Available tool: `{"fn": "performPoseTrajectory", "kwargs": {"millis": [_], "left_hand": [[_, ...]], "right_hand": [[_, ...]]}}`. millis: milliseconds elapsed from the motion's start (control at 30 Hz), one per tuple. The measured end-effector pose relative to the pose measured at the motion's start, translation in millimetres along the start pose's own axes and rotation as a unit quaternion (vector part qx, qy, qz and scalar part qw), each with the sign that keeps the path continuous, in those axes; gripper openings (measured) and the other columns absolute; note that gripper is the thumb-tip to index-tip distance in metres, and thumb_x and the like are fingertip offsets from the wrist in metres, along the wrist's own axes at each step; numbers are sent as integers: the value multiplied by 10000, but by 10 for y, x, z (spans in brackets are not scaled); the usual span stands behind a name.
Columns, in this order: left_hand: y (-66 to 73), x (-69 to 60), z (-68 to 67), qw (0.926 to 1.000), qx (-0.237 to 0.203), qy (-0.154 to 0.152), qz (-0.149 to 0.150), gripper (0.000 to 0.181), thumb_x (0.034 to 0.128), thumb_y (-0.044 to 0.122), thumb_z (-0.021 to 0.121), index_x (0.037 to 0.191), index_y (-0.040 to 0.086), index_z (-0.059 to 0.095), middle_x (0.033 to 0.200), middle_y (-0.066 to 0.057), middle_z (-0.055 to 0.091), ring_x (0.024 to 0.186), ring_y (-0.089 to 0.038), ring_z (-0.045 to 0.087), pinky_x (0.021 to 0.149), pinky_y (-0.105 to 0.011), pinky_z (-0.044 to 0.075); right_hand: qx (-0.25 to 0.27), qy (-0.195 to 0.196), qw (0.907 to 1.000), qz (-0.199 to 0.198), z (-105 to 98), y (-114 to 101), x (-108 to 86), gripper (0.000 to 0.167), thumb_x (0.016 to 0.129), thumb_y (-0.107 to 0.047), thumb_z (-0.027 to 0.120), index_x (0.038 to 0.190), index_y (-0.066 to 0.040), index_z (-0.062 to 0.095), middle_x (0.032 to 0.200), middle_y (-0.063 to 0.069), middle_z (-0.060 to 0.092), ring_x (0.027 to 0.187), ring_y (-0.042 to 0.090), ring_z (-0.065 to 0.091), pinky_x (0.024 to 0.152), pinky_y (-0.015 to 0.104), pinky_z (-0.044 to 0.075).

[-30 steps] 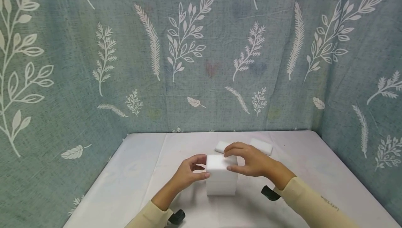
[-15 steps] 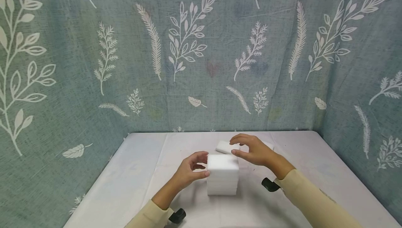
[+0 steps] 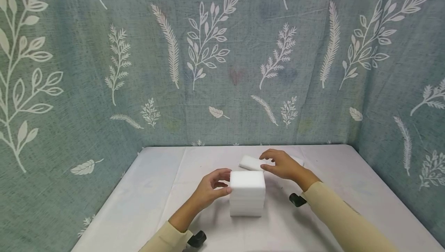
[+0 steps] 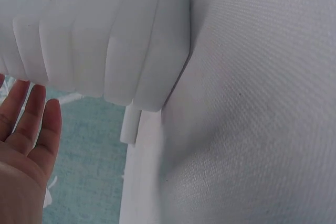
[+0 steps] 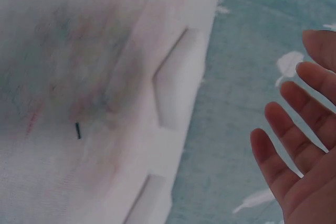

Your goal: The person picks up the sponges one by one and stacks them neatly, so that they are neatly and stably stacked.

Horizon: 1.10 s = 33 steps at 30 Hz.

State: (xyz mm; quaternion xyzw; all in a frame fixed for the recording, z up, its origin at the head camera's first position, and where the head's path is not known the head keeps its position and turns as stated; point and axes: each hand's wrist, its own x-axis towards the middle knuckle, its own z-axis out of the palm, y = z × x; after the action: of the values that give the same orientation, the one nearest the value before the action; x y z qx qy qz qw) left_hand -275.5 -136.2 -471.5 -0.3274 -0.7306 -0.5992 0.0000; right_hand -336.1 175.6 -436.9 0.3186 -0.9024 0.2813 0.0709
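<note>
A neat stack of white foam sponge blocks stands on the table in the head view. In the left wrist view its several layers show side by side. My left hand is at the stack's left side, thumb by the front corner and fingers toward the back, fingertips at the upper layers. Behind and to the right of the stack hovers my right hand, fingers spread and loosely bent, holding nothing. Beyond the stack lies one flat white sponge block; another is partly hidden by the right hand.
A white cloth covers the table. A green leaf-patterned curtain hangs behind and at both sides. In the right wrist view a small dark sliver lies on the cloth.
My right hand has lifted off the stack's top and moved back and to the right, toward the loose blocks. The left hand stays by the stack.
</note>
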Motion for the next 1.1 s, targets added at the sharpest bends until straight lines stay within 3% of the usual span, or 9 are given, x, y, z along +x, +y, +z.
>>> {"fn": "performPoseTrajectory", "kwargs": {"millis": [100,367,500,600,733,933,1100], "left_hand": [[3,-5,0,10000,-19,16,-33,540,859,125,755,1334,10,526,1207,-111,629,1091,-239,581,913,-501,490],[13,-11,-2,9999,-99,7,-121,556,844,22,742,1349,-6,510,1230,-139,613,1114,-285,564,930,-588,448],[168,-17,-1,9998,-80,-49,-158,550,847,14,735,1339,-51,499,1225,-176,608,1115,-325,558,932,-616,432],[161,-16,-5,9999,-44,-32,-145,539,852,48,743,1337,-18,516,1218,-145,619,1110,-292,566,934,-587,447],[10,-8,-15,9999,-101,13,-110,542,848,99,762,1338,48,536,1218,-94,626,1109,-250,572,940,-572,451],[-6,-8,-8,9998,-154,-11,-110,538,853,91,756,1338,35,531,1223,-105,622,1114,-253,572,939,-618,427],[69,-5,5,9999,-110,-32,-83,539,849,22,739,1338,-15,515,1223,-169,613,1104,-262,575,924,-626,432]], "right_hand": [[-72,-110,9998,134,57,77,35,307,930,-287,677,1190,-125,651,1180,-14,611,1101,277,572,881,444,507],[-441,-323,9968,584,187,181,115,389,896,-257,717,1234,-80,641,1275,42,578,1228,290,504,997,493,424],[-555,-410,9949,741,261,251,168,393,890,-235,722,1243,-84,636,1292,53,562,1248,295,483,1015,484,410],[-618,-422,9933,883,304,281,207,405,885,-236,728,1248,-86,631,1305,68,550,1246,303,482,1016,486,410],[-662,-423,9908,1098,343,278,243,444,876,-258,740,1268,-89,620,1326,94,528,1249,325,469,1014,499,406],[-829,-537,9884,1157,399,298,274,477,873,-276,746,1294,-108,598,1316,82,519,1228,320,476,1007,481,412],[-682,-673,9874,1258,411,316,296,453,882,-261,737,1289,-113,603,1332,85,508,1239,323,470,1004,486,416]]}}
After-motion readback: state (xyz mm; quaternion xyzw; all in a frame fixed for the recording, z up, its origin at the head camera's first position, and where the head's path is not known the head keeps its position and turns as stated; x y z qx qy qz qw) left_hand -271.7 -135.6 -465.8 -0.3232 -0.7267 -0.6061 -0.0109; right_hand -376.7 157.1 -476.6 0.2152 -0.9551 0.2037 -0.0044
